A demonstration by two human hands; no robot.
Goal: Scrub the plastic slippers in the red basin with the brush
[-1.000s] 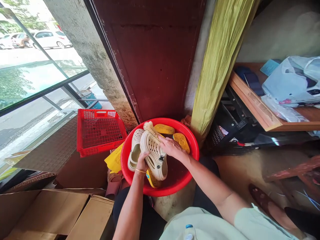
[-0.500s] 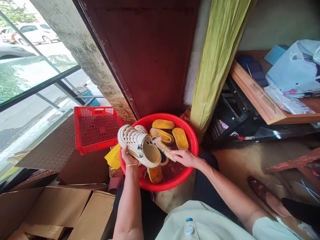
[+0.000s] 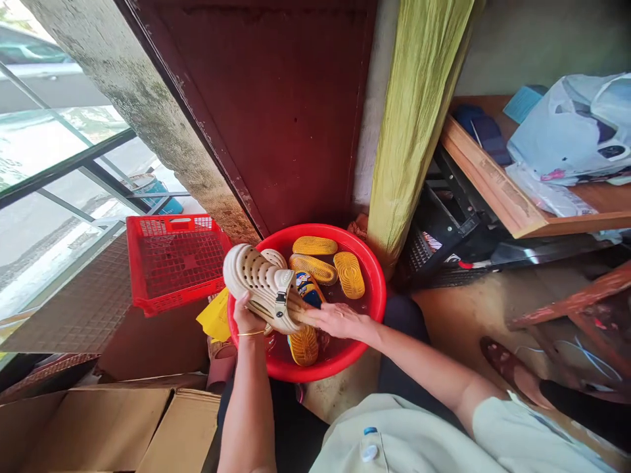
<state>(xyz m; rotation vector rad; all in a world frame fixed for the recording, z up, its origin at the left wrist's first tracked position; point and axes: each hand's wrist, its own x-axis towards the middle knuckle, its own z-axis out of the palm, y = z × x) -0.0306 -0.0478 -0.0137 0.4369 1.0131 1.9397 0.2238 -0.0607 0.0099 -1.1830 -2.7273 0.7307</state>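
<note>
A cream clog with round holes (image 3: 260, 279) is held up over the left part of a red tub (image 3: 378, 276). My left hand (image 3: 246, 315) grips its near side. My right hand (image 3: 335, 320) is closed on the handle of a brush (image 3: 302, 310), whose bristle end is hidden inside the clog's opening. Below, in the tub's water, lie several yellow slippers, one (image 3: 350, 274) at the right and one (image 3: 303, 345) nearest me. Among them is a blue-topped slipper (image 3: 306, 287). Another cream clog (image 3: 274, 257) shows partly behind the held one.
Left of the tub stands a red plastic crate (image 3: 177, 263), with cardboard boxes (image 3: 113, 427) nearer me. A yellow-green curtain (image 3: 409, 131) hangs behind right. A wooden table (image 3: 522, 203) bears bags. At the lower right is a person's foot (image 3: 513, 371).
The brush has moved left from above the slippers into the clog, with my right hand following. The clog is turned a little, its opening now less visible. The whole view has shifted slightly.
</note>
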